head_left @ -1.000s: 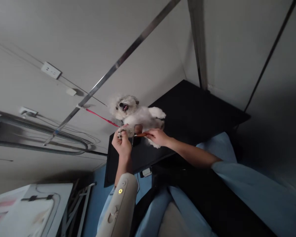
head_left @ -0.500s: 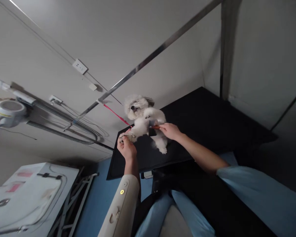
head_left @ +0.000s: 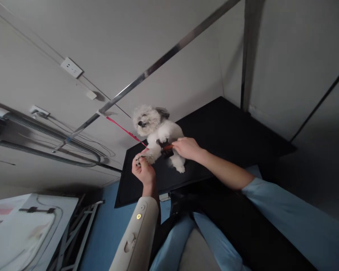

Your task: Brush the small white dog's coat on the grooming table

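A fluffy white dog [head_left: 172, 128] with a greyish ear is on a black-topped table [head_left: 209, 124]. My left hand [head_left: 144, 171] is closed around one of its front paws [head_left: 139, 160], lifting that leg out toward the left. In my right hand [head_left: 188, 148] is a slicker brush [head_left: 167, 149] with an orange-brown handle and a dark rectangular head. The brush head is at the dog's chest and the raised leg; whether it touches the fur I cannot tell. A pink lead [head_left: 127, 131] runs from the dog up to a metal bar.
The metal bar [head_left: 152, 69] slants above the dog. Grey hoses [head_left: 53, 131] and a wall socket [head_left: 71, 67] are at the left. A white tub-like unit [head_left: 39, 222] stands lower left. A white casing [head_left: 137, 233] with a lit yellow button lies along my left forearm.
The brush has turned, so its dark head now shows, and it has moved left and slightly down. My left hand still holds the paw. The view has shifted to the right.
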{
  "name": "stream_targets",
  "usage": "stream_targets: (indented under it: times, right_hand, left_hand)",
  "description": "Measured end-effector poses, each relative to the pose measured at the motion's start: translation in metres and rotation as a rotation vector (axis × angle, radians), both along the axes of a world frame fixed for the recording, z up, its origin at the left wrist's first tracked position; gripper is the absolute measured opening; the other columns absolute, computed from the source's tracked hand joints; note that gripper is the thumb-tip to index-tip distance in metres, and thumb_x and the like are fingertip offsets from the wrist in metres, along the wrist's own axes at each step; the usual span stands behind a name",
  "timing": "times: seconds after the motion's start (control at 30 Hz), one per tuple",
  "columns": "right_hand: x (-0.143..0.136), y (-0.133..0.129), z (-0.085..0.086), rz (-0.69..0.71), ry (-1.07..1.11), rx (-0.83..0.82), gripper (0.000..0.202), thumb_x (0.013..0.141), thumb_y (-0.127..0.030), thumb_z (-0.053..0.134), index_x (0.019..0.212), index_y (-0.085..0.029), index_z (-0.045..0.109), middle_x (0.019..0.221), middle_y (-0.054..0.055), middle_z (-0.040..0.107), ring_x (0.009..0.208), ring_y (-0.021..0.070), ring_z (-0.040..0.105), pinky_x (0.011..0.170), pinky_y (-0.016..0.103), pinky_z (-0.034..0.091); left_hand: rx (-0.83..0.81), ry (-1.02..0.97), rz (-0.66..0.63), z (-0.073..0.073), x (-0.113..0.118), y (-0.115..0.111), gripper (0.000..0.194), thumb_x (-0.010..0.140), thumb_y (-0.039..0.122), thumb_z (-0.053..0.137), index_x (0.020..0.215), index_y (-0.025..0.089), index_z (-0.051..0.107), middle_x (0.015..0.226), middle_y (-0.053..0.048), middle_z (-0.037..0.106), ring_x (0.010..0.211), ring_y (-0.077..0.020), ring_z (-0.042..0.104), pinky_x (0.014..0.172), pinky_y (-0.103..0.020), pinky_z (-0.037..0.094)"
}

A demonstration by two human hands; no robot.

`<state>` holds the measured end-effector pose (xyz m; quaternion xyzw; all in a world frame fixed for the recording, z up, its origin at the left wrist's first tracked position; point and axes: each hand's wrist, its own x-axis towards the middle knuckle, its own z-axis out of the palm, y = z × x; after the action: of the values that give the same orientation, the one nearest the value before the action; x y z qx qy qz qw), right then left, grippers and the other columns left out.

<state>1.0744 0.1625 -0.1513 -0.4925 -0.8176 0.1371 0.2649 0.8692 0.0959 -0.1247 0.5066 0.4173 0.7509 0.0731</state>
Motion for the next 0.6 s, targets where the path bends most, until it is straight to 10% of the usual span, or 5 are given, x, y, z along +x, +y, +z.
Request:
stream_targets:
  times: [0.17, 0.3, 0.47, 0.6]
  right_hand:
    - [0.007, -0.006, -0.002, -0.146, 0.002, -0.123, 0.033, 0.101, -0.034, 0.049, 0.103, -0.02, 0.079, 0.104, 0.015, 0.075, 0.093, 0.0277, 0.071, 0.077, 0.034, 0.047]
    - [0.004, -0.006, -0.004, 0.119, 0.094, -0.02, 0.028, 0.1, -0.034, 0.053, 0.111, -0.028, 0.078, 0.106, 0.007, 0.075, 0.099, 0.0232, 0.069, 0.08, 0.029, 0.045]
    - [-0.002, -0.005, -0.002, 0.041, 0.111, -0.018, 0.031, 0.1, -0.029, 0.05, 0.112, -0.024, 0.078, 0.106, 0.008, 0.076, 0.098, 0.0217, 0.068, 0.081, 0.029, 0.045]
    - [-0.01, -0.004, 0.0, 0.341, 0.227, 0.067, 0.029, 0.098, -0.029, 0.055, 0.116, -0.027, 0.077, 0.109, 0.005, 0.076, 0.101, 0.0206, 0.068, 0.087, 0.028, 0.046]
  left_hand:
    - [-0.032, 0.042, 0.01, -0.008, 0.0, -0.007, 0.024, 0.092, 0.043, 0.057, 0.091, 0.019, 0.06, 0.084, -0.004, 0.071, 0.082, -0.0196, 0.071, 0.081, -0.035, 0.056]
    - [0.003, 0.118, 0.014, -0.015, -0.001, -0.009, 0.024, 0.098, 0.041, 0.05, 0.097, 0.02, 0.061, 0.093, -0.005, 0.074, 0.087, -0.0194, 0.072, 0.082, -0.034, 0.055]
    - [-0.005, 0.055, -0.019, -0.022, -0.005, -0.009, 0.02, 0.102, 0.039, 0.045, 0.103, 0.024, 0.058, 0.099, -0.004, 0.075, 0.091, -0.0173, 0.072, 0.088, -0.034, 0.055]
    - [-0.027, -0.093, -0.045, -0.028, -0.007, -0.012, 0.017, 0.098, 0.04, 0.052, 0.099, 0.023, 0.054, 0.096, -0.003, 0.074, 0.094, -0.0185, 0.073, 0.09, -0.035, 0.055]
